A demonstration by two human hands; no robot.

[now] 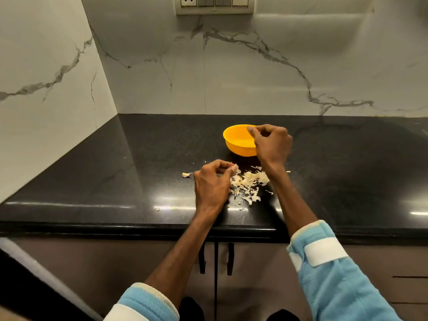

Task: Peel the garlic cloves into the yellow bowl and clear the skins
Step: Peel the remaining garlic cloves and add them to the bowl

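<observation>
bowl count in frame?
1. The yellow bowl sits on the black counter, beyond the garlic skin pile. The right hand covers its right side. No other bowl shows, and none seems hidden.

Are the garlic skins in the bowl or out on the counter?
Out: the skins lie heaped on the black counter, nearer than the yellow bowl.

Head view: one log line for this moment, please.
left hand pinches garlic piece | right hand at bowl rim, grip contents unclear | skins piled on counter beside left hand
</observation>
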